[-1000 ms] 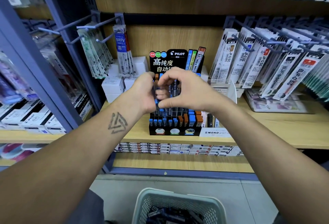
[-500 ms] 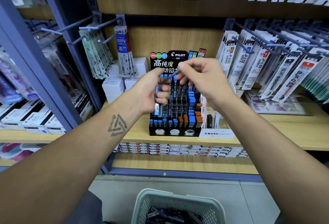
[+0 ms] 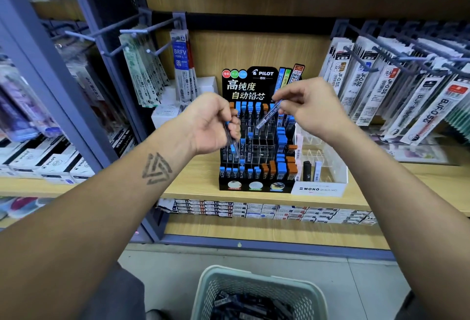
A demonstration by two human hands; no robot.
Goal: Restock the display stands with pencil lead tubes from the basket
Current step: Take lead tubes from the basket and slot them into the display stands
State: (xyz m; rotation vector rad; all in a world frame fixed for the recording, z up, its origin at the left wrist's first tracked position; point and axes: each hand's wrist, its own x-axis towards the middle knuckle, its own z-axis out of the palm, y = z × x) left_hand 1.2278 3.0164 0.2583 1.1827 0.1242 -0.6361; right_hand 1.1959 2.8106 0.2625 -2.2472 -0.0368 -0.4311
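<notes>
both hands raised before the pilot display stand point(image 3: 256, 146). right hand point(image 3: 309, 107) pinches one lead tube point(image 3: 268, 115) tilted, likely aiming for an empty slot; left hand point(image 3: 212, 126) grips spare tubes point(image 3: 232, 141) as ready supply. basket point(image 3: 256, 291) on the floor below holds more.

Bright even indoor light, soft shadows; wide-angle bending at edges, side shelves blurred, centre sharp.
</notes>
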